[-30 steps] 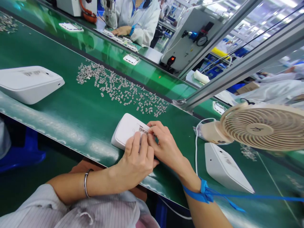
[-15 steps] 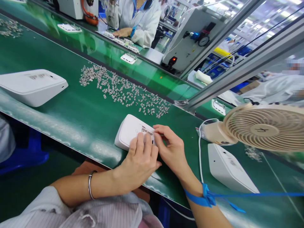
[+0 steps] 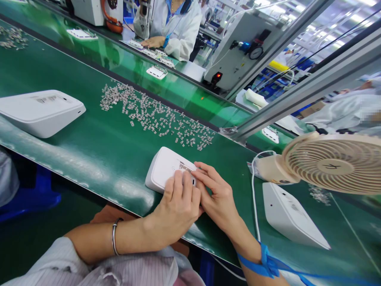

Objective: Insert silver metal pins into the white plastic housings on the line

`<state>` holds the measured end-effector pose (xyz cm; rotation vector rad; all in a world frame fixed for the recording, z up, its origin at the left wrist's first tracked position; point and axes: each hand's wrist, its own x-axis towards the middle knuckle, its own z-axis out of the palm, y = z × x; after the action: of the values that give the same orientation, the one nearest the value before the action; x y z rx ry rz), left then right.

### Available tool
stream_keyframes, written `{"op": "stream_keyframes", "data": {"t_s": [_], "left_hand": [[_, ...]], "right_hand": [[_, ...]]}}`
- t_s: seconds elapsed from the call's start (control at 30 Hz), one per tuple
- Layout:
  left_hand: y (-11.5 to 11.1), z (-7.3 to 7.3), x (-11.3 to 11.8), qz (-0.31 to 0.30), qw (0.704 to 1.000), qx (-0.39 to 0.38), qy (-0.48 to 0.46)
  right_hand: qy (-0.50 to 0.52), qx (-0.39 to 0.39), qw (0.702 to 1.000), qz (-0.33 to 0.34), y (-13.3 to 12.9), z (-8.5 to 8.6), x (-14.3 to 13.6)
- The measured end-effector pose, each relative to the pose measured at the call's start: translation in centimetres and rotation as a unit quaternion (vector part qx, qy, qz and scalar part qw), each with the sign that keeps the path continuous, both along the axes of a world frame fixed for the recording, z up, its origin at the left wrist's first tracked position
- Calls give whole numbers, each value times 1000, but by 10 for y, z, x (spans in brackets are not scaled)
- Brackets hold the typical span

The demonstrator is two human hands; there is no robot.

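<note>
On green belt (image 3: 74, 155), near centre: white case (image 3: 162, 167) under left hand (image 3: 175, 212), fingers close together; right hand (image 3: 218, 196) at right end, fingertips bunched, any pinch unclear. Uneven pressure could skid case.

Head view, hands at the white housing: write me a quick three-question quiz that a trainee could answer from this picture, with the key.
1. Multiple choice: which of the person's wrists wears the blue strap?
A) left
B) right
C) both
2. True or false: the left hand has its fingers on the white housing, while the beige fan stands toward the right side of the picture.
3. Fill in the color: the many small metal parts lie scattered on a ____ work surface.

Key: 1 B; 2 true; 3 green.
</note>
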<state>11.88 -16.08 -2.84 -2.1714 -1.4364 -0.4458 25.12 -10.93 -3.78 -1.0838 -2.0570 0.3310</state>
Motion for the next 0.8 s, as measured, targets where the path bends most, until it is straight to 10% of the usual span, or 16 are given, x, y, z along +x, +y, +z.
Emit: {"op": "stream_keyframes", "data": {"t_s": [0.47,0.63,0.8], "left_hand": [[-1,2,-7,-16,999,-28,12],[14,10,-50,163,984,-23,-62],[19,19,-84,226,967,-30,-113]], "right_hand": [[57,19,997,-55,7,6,2],[7,122,952,-281,-6,18,52],[-87,-52,796,-596,-29,-4,144]]}}
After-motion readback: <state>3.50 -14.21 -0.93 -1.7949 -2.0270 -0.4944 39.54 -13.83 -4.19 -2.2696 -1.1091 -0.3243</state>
